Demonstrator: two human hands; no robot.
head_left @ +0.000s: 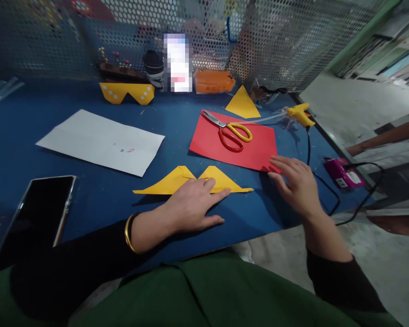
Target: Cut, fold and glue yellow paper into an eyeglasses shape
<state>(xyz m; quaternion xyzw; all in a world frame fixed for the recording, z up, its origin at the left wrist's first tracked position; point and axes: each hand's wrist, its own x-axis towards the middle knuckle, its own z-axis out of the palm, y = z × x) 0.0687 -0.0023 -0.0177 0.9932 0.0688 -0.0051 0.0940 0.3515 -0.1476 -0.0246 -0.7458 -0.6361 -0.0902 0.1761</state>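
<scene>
head: folded yellow paper [194,180] under left hand [191,206]

matt yellow folded paper [194,180], matt red paper sheet [235,145], glossy black phone [37,218], perforated metal mesh [293,41]

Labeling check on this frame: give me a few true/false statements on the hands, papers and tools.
1. The left hand lies flat on the folded yellow paper. True.
2. The scissors lie on the white sheet. False: they lie on the red paper.
3. The right hand touches the red paper's near corner. True.
4. The glue gun is in the right hand. False: it lies on the table, beyond the red paper.
5. The phone lies left of the left hand. True.
</scene>
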